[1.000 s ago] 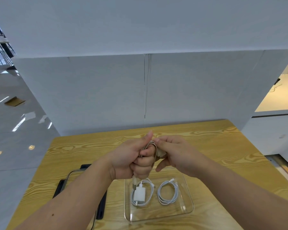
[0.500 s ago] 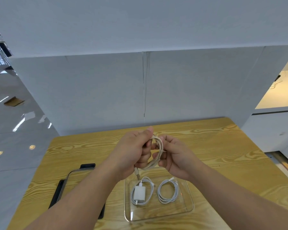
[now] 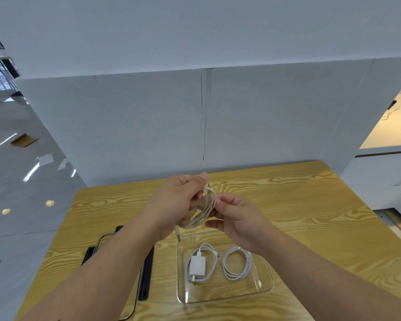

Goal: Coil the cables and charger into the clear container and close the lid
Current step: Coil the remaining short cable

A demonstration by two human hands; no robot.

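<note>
Above the table, my left hand (image 3: pixel 178 202) grips a coiled white cable (image 3: pixel 204 210), thumb on top, and a plug end hangs below the fist. My right hand (image 3: pixel 235 217) pinches the right side of the same coil. Below the hands sits the clear container (image 3: pixel 265 289). Inside it lie a white charger (image 3: pixel 197 265) ringed by its own cable on the left and a second coiled white cable (image 3: pixel 236 262) on the right.
The lid (image 3: pixel 146 272), clear with black edges, lies flat on the wooden table (image 3: pixel 310 216) left of the container, partly under my left forearm. A white partition wall stands along the table's far edge. Grey floor lies beyond the left edge.
Both hands have loosened from a tight clench; the coil now shows as an open loop between them, and the plug end hangs free under my left hand.
</note>
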